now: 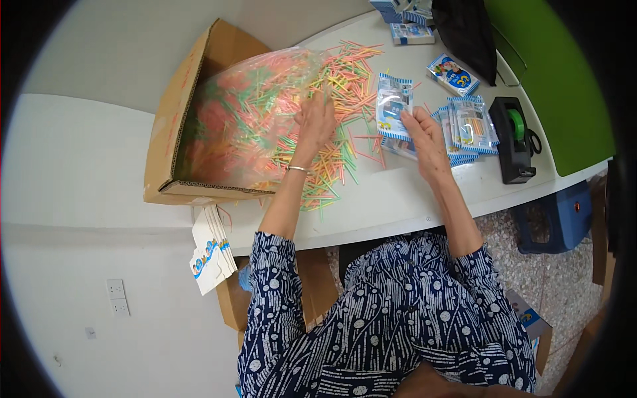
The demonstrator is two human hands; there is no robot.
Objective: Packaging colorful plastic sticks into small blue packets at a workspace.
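We have a white table [401, 189] before us, with an open cardboard box [166, 126] on its left part. A clear bag [229, 126] full of coloured sticks reaches out of the box. At the right stands a black dispenser [509, 142], just beside the stacked packets [472, 126]. Our left hand [316, 123], fingers bent, is at the bag and loose sticks [352, 79]; we cannot tell whether it grips any. Our right hand [426, 139] pinches one blue-and-white packet [394, 99] between thumb and fingers, right of the loose sticks.
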